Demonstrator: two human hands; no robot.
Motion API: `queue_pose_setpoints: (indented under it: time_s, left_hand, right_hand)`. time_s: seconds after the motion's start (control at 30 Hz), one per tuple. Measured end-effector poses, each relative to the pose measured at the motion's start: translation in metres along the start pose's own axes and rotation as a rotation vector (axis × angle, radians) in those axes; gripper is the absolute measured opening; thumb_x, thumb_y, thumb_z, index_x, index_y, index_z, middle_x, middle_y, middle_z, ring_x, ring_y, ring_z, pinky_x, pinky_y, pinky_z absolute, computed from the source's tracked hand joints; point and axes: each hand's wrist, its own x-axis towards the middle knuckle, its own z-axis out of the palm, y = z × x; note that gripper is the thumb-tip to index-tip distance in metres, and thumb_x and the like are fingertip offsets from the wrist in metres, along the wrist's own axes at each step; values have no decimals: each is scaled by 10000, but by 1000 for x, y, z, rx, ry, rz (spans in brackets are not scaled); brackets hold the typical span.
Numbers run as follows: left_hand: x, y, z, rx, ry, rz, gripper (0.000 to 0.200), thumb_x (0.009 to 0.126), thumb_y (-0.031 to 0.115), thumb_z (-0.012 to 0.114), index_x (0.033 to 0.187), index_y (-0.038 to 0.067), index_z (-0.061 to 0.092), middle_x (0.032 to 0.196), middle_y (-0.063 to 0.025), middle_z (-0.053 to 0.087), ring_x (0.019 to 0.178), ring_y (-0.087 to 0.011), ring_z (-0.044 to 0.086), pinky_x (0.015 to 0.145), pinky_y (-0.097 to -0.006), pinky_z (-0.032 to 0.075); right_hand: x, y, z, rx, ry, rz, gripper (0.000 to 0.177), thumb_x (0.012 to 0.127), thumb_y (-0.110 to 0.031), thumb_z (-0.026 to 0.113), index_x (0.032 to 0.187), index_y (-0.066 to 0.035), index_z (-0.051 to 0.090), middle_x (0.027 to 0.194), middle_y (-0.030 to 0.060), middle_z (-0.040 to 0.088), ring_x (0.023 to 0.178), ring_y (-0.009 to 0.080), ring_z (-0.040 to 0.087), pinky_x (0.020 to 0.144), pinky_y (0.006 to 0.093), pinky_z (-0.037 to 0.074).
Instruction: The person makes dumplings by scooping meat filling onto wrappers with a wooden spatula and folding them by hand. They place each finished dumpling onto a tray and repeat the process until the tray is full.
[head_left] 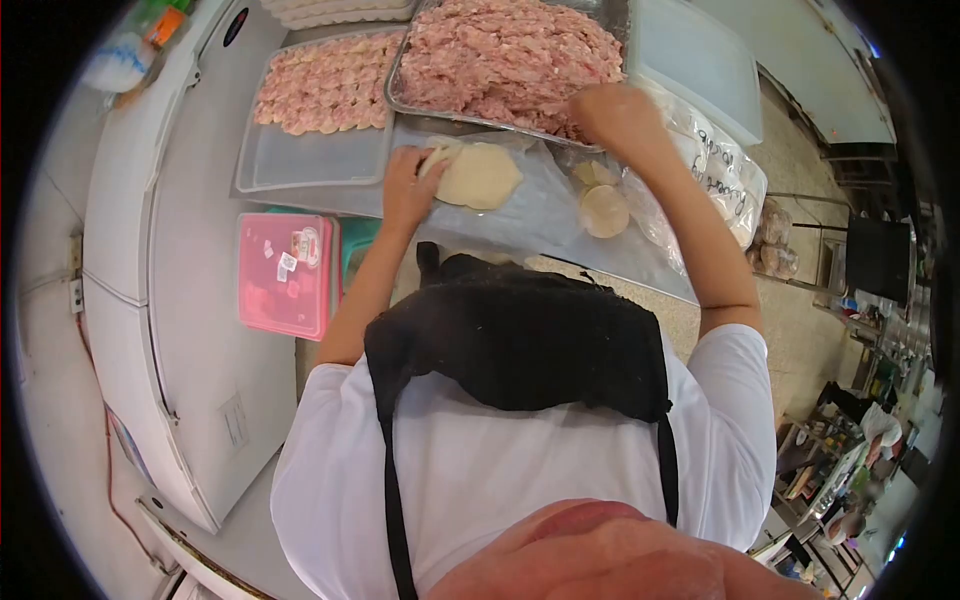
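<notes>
My left hand [408,188] is closed on the edge of a pale round dough wrapper [440,158], beside a larger pile of flat dough wrappers [482,178] on the plastic-covered table. Curled fingers and thumb of my right hand [615,115] dip to the near right edge of the raw minced meat [510,55]; its fingertips are hidden, so what they hold cannot be made out. The meat is heaped in a metal tray [440,113]. More round wrappers [604,210] lie on the plastic below my right wrist.
At left, a translucent tray [310,165] bears rows of filled dumplings [325,80]. A clear plastic lid or tray [695,65] and a plastic bag with handwriting [715,165] lie at right. A pink lidded box [285,275] stands below the table edge beside a white freezer [220,250].
</notes>
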Motion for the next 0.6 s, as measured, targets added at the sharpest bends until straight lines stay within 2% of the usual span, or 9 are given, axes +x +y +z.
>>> queue_pose_setpoints:
  time_s: [0.1,0.2,0.3,0.33,0.43,0.47,0.57,0.6]
  left_hand:
    - [0,-10,-10,-26,2,57,246,761,186,714,928,24,636,876,-132,564,865,-318,544,779,-398,440]
    - [3,14,-12,-85,-24,220,296,755,197,723,976,24,630,894,-140,560,881,-325,542,790,-398,438]
    - [11,28,-12,29,-150,415,325,763,212,717,1003,20,612,913,-148,554,894,-333,540,800,-398,435]
    - [15,11,-7,14,-186,399,342,775,227,705,1023,17,598,919,-153,548,883,-334,540,787,-396,438]
    - [18,-12,-14,-55,-154,90,347,783,245,696,1020,11,597,914,-159,547,870,-332,540,779,-395,443]
    - [18,-13,-21,-70,-215,17,331,788,249,691,984,1,595,920,-160,546,867,-336,540,772,-395,449]
    - [21,26,-39,-200,-290,17,291,789,249,688,950,18,617,901,-147,551,869,-331,540,778,-395,449]
    - [24,31,-32,-186,-281,186,266,792,239,682,947,29,628,896,-141,555,872,-328,541,780,-392,449]
  right_hand:
    - [2,7,-14,-54,-58,55,263,868,-291,539,753,-82,650,726,105,644,728,265,652,591,382,503]
    - [-5,-25,44,235,242,-107,298,901,-308,515,784,-70,650,748,123,648,779,289,647,629,409,500]
    - [6,-54,32,351,-58,221,351,926,-338,488,820,-41,643,791,154,650,815,334,631,677,447,495]
    - [10,-49,37,454,-139,329,395,938,-377,467,853,-35,643,831,183,647,826,371,613,720,472,484]
    - [13,-28,31,515,-128,342,395,933,-400,476,882,-51,652,856,183,650,829,367,611,732,462,486]
    - [14,-19,21,412,-128,317,354,928,-390,496,884,-81,665,821,161,648,811,342,620,703,452,495]
    - [11,8,7,135,14,147,346,923,-386,501,867,-88,669,771,134,636,794,309,626,672,430,504]
    - [8,11,10,76,38,96,341,916,-384,503,832,-94,663,736,112,621,762,294,632,636,421,508]
